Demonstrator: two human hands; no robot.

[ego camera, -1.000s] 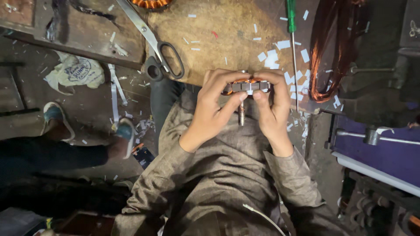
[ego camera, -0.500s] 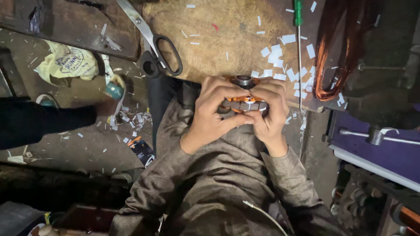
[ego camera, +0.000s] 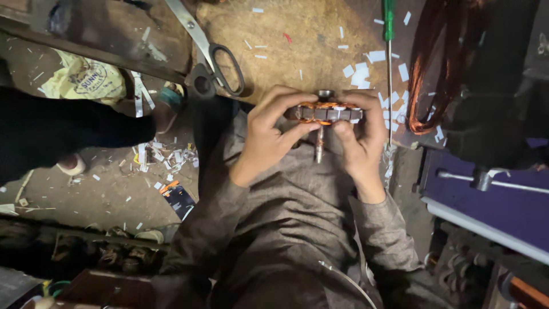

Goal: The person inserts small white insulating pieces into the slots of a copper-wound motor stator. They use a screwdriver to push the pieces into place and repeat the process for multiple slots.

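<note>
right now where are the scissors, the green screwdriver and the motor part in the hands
scissors [ego camera: 227, 70], head view, on the black handle loop
green screwdriver [ego camera: 389, 17], head view, on the green handle
motor part [ego camera: 326, 113], head view, on the copper-wound core between the fingers

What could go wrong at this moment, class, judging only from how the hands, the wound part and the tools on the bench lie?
1. Both the left hand and the right hand pinch the motor armature over the lap, off the bench; a slip might drop it.
2. Fingers pressing on its copper windings may nick or shift them.
3. The scissors lie at the bench edge beside the left hand; a nudge could knock them off.
</note>
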